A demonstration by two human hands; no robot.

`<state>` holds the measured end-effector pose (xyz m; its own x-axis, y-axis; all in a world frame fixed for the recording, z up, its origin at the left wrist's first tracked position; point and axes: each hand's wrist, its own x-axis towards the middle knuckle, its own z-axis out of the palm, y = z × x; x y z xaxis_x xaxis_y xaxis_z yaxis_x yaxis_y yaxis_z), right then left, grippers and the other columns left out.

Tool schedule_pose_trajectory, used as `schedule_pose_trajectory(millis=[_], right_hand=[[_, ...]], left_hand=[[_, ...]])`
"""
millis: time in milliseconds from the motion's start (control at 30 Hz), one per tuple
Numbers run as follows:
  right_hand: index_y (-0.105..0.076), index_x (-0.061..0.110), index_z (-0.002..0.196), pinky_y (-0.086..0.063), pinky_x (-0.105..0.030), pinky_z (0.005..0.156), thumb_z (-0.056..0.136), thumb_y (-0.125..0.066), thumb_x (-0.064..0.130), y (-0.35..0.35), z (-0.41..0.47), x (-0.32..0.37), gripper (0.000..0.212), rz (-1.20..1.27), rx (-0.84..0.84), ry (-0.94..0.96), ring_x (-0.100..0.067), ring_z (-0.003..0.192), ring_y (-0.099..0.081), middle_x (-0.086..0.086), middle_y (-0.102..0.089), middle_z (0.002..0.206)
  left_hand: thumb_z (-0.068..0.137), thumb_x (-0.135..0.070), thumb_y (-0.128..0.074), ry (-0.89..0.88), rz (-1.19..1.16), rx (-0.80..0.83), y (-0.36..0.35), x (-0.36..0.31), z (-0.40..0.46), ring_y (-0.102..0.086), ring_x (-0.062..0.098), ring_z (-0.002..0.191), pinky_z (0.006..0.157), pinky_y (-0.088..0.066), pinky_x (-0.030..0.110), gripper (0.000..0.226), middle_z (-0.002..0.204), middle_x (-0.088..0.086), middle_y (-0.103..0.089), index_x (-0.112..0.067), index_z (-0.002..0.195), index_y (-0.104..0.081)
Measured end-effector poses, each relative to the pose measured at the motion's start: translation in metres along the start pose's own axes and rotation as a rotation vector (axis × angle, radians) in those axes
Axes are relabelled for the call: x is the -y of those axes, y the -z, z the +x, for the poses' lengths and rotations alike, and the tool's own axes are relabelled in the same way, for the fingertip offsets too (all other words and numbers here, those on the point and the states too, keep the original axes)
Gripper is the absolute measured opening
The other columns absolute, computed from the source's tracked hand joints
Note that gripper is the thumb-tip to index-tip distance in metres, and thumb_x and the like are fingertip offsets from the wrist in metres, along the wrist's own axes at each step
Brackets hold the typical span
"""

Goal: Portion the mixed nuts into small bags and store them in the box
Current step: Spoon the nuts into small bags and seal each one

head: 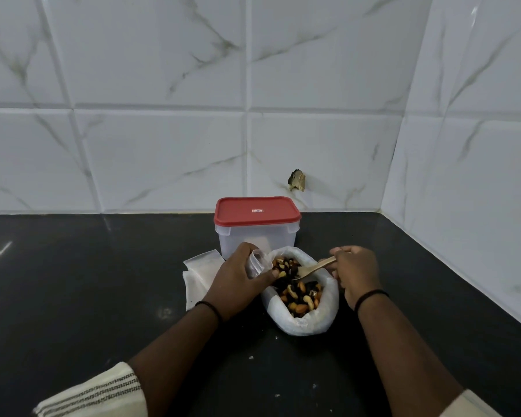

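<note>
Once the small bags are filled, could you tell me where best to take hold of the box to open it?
Probably at the red lid, by its near edge or a corner lip, coming from above: it sits closed on the upright clear box, and the big bag of nuts and both hands crowd the front wall.

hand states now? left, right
Left hand: holding a small clear bag over the nuts.
Right hand: gripping a wooden spoon.

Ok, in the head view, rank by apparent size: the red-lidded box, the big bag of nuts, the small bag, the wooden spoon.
1. Red-lidded box and big bag of nuts: too alike to rank; the bag sits nearer.
2. Wooden spoon.
3. Small bag, partly hidden by the left hand.
</note>
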<state>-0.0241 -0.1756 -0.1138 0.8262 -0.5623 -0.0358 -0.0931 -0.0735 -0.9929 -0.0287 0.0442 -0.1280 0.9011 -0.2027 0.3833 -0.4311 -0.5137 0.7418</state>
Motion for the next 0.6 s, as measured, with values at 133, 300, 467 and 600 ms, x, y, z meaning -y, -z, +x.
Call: schedule_pose_trajectory(millis=[133, 300, 467, 600], right_hand=[[-0.062, 0.009, 0.087, -0.031, -0.014, 0.03, 0.095, -0.052, 0.004, 0.005, -0.008, 0.011, 0.014, 0.116, 0.008, 0.001, -0.001, 0.033, -0.05, -0.015, -0.071, 0.078], [-0.065, 0.01, 0.096, -0.036, -0.022, 0.041, 0.098, -0.05, 0.011, 0.006, -0.016, 0.02, 0.015, 0.17, 0.022, 0.061, -0.011, 0.048, -0.048, -0.011, -0.075, 0.081], [-0.066, 0.012, 0.097, -0.041, -0.025, 0.046, 0.1, -0.051, 0.013, 0.0, -0.03, 0.029, 0.016, 0.217, 0.096, 0.155, -0.013, 0.052, -0.051, -0.009, -0.076, 0.083], [-0.066, 0.015, 0.095, -0.043, -0.025, 0.048, 0.1, -0.052, 0.014, -0.008, -0.045, 0.032, 0.015, 0.147, 0.214, 0.306, -0.014, 0.055, -0.056, -0.012, -0.075, 0.086]], left_hand=[[0.084, -0.037, -0.072, 0.002, -0.005, 0.001, 0.0, 0.0, 0.0, -0.058, 0.003, 0.091, 0.071, -0.044, 0.014, 0.037, 0.102, -0.01, -0.06, -0.023, 0.111, -0.051], [0.084, -0.038, -0.072, -0.003, -0.001, 0.008, 0.0, 0.001, 0.001, -0.058, 0.005, 0.09, 0.068, -0.041, 0.013, 0.038, 0.103, -0.01, -0.06, -0.024, 0.111, -0.05], [0.084, -0.038, -0.072, -0.002, 0.0, 0.013, -0.001, 0.002, 0.001, -0.058, 0.005, 0.089, 0.067, -0.041, 0.012, 0.04, 0.105, -0.009, -0.06, -0.024, 0.113, -0.05], [0.084, -0.038, -0.072, -0.008, -0.023, 0.028, -0.001, 0.002, 0.001, -0.06, 0.006, 0.092, 0.073, -0.047, 0.019, 0.038, 0.105, -0.009, -0.062, -0.024, 0.112, -0.05]])
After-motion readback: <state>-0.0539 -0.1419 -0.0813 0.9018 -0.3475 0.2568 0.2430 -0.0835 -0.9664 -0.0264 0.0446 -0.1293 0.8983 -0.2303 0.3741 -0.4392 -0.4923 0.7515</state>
